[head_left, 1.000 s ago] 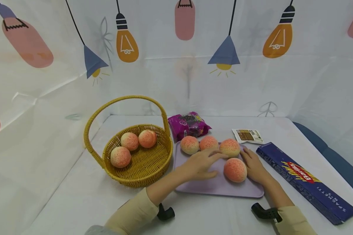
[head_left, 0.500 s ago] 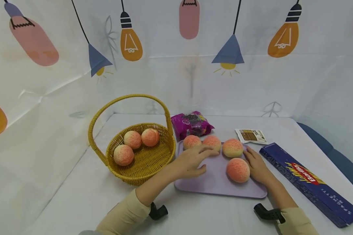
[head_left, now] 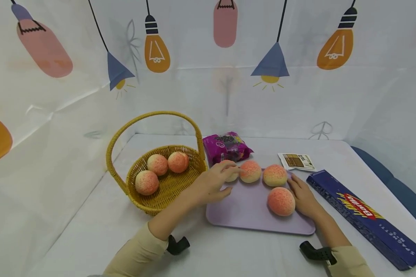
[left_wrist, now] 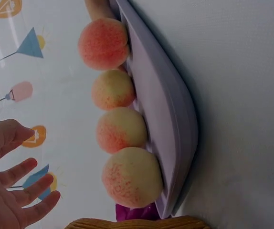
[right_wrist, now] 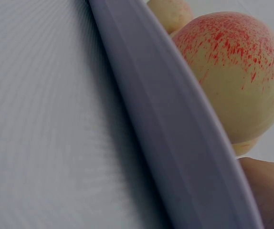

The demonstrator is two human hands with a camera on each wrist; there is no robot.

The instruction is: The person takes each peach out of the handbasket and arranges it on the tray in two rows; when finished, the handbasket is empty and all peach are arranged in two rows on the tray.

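My left hand (head_left: 211, 184) hovers over the left part of the lilac tray (head_left: 242, 217), fingers spread and holding nothing. In the head view it partly covers the leftmost peach (head_left: 233, 177) of the back row. Beside that one stand a middle peach (head_left: 250, 172) and a right peach (head_left: 275, 176); a redder peach (head_left: 281, 201) sits nearer the front. My right hand (head_left: 305, 198) rests at the tray's right rim, next to the front peach, with its fingers extended. Three peaches (head_left: 147, 182) lie in the yellow wicker basket (head_left: 171, 196) left of the tray.
A purple snack bag (head_left: 227, 147) lies behind the tray. Right of it is a small white-and-brown packet (head_left: 297, 161). A long blue spaghetti box (head_left: 367, 219) lies along the right side. The basket's tall arched handle (head_left: 156, 113) stands up near my left forearm.
My left hand has moved left across the tray, away from the front peach toward the basket side. The right hand stays at the tray's rim. The head view has shifted slightly.
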